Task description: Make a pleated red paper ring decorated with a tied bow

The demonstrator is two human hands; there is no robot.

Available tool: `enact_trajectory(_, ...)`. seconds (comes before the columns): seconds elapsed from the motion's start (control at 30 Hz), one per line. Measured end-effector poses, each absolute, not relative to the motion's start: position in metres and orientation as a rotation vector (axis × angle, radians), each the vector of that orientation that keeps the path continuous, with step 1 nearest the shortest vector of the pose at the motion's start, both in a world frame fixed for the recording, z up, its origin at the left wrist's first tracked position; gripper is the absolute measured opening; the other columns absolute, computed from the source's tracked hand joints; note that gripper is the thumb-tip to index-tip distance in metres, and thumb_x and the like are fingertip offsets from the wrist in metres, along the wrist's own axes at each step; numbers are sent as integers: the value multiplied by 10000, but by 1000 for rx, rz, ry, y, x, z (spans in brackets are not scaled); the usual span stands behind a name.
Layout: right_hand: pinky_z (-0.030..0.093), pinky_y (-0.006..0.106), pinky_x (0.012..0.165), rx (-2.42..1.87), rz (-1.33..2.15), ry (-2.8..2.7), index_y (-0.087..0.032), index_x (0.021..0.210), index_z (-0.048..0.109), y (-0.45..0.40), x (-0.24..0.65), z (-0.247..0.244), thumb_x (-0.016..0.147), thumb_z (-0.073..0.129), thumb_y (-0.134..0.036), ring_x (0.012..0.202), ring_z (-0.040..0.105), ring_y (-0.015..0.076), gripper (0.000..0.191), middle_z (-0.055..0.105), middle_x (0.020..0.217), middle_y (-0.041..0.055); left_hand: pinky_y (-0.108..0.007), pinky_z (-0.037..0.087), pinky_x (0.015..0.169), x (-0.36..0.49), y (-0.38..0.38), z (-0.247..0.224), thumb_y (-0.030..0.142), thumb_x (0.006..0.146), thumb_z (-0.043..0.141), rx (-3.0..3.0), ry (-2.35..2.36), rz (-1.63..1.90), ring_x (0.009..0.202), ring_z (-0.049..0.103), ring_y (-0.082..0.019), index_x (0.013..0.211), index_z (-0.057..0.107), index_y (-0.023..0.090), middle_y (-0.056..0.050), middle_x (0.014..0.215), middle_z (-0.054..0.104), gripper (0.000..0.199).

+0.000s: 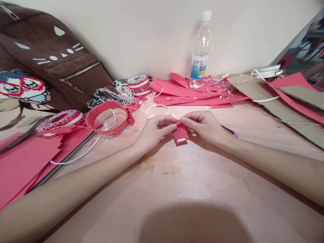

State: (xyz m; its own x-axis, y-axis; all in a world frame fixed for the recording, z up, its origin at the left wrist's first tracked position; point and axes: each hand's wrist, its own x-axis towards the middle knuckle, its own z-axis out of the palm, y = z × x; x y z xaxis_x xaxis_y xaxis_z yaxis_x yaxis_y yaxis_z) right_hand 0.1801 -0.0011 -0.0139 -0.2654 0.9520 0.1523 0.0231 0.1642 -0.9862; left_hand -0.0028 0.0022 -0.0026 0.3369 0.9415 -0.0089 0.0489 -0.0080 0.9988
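Far left, you have a brown backpack (50, 60) with a cat's face on it, leaning against the wall, and a printed panda-like face in red glasses (21, 87) just below it. In front of those lie a stack of red paper sheets (25, 162) and a ruffled red-and-white paper ring (59, 122), with a red paper band (108, 116) looped into a hoop right beside it. A white elastic cord (73, 157) trails across the sheets' edge.

Your left arm comes in low from the lower left, across the pale wooden tabletop (152, 189), with the wrist bent slightly inward. Your left hand (154, 133) is curled, its fingers (165, 122) closed toward your right hand. Your right arm reaches in from the right, and your right hand (205, 126) tips down to meet the left. Both hands are closed, pinching a small red paper piece (180, 134) between them at mid-table (its lower end hangs free, with a white tab showing).

Behind your hands are a long pile of red paper strips (192, 96) and a clear plastic water bottle (200, 50) standing upright. Red-and-white twine (217, 82) tangles at the pile's right end. Further right, corrugated cardboard sheets (286, 108) lie overlapping red paper (295, 81).
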Motion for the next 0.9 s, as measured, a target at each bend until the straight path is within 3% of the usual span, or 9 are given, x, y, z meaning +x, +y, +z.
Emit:
enact_trajectory(0.27,449,226,489,-942,1258,-1486,-172,829,705,0,180,-16,749,702,-407,552,585,106,248,685,721,26,-261,517,734,-2,1,0,301,768,704,1448,1004,913,815,656,-152,894,720,174,-42,929,717,180)
enact_trajectory(0.6,495,245,591,-879,1170,-1579,-182,813,747,0,183,-16,724,700,-236,668,632,132,114,716,817,42,-295,518,786,-4,3,-1,247,667,779,1411,1017,928,818,655,-157,875,712,160,-39,909,712,235)
enact_trajectory(0.9,493,247,558,-929,1203,-1555,-169,849,735,-3,182,-13,730,704,-325,638,625,133,198,710,803,52,-329,523,813,-4,2,0,269,689,764,1468,1020,933,869,664,-189,892,722,168,-57,941,720,230)
